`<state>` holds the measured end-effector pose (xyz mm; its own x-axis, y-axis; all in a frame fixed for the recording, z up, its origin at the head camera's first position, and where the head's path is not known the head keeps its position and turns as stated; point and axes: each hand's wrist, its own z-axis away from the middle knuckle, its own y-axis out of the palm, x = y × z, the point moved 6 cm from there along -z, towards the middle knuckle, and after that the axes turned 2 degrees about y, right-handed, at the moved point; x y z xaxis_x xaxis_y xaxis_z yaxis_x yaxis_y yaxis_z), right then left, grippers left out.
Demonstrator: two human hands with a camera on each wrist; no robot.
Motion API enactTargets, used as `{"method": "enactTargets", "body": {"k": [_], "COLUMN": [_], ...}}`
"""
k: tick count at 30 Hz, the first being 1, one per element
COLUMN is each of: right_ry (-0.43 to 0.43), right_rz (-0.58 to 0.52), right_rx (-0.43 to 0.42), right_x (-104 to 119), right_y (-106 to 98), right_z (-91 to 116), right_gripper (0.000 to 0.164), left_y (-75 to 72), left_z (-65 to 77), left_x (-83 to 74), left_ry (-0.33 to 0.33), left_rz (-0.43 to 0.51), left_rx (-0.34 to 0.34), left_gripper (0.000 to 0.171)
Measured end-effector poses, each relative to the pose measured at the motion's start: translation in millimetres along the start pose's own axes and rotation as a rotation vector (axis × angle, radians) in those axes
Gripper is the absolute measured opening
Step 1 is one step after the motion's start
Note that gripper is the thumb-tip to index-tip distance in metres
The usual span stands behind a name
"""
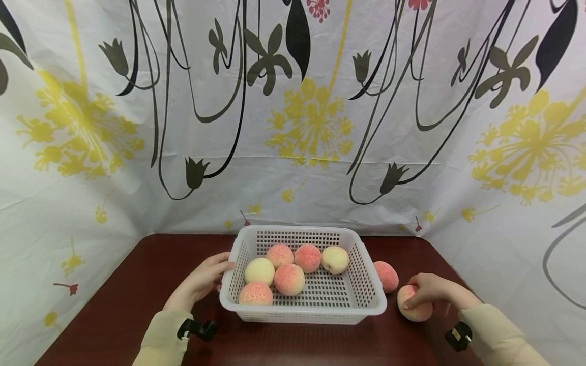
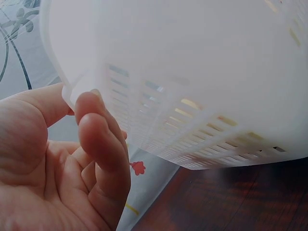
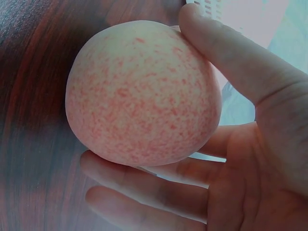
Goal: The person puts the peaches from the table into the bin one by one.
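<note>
A white perforated plastic basket stands in the middle of the table, holding several peaches, some pinkish and some pale yellow. My left hand grips the basket's left rim, its thumb over the edge. In the left wrist view, curled fingers lie against the outside of the basket wall. To the right of the basket, my right hand holds a pale peach with pink speckles between thumb and fingers. The right wrist view shows this peach close up, just over the wood.
Another pink peach lies on the table against the basket's right side. The dark red-brown wooden table meets a white floral cloth hanging behind and at both sides.
</note>
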<state>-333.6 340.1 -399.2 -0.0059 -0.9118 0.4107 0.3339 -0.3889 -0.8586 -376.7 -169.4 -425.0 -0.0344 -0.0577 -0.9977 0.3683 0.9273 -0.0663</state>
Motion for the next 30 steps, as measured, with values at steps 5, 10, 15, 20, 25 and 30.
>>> {"method": "enactTargets", "body": {"k": [5, 10, 15, 20, 25, 30], "right_ry": [0.009, 0.02, -0.025, -0.159, -0.208, -0.204], "right_rz": [-0.005, -0.019, 0.016, 0.081, 0.094, 0.106], "right_rx": [-0.004, 0.0, -0.034, -0.076, -0.076, -0.078], "right_x": [-1, -2, 2, 11, 15, 22], "right_y": [-1, -6, -16, -28, -35, -48], "right_z": [1, 5, 10, 15, 18, 17], "right_gripper": [0.056, 0.055, 0.05, 0.039, 0.035, 0.035], "left_y": [0.0, -1.1, -2.1, -2.0, -1.2, -1.2], "left_z": [0.4, 0.3, 0.6, 0.4, 0.7, 0.2], "left_x": [-0.9, -1.2, -1.2, 0.1, 1.3, 1.3], "left_ry": [0.001, 0.005, 0.002, 0.002, 0.001, -0.003], "left_rz": [0.0, -0.006, -0.01, -0.012, -0.015, -0.012], "left_rx": [0.0, 0.0, -0.005, -0.009, -0.01, -0.016], "left_gripper": [0.051, 0.052, 0.05, 0.05, 0.051, 0.051]}}
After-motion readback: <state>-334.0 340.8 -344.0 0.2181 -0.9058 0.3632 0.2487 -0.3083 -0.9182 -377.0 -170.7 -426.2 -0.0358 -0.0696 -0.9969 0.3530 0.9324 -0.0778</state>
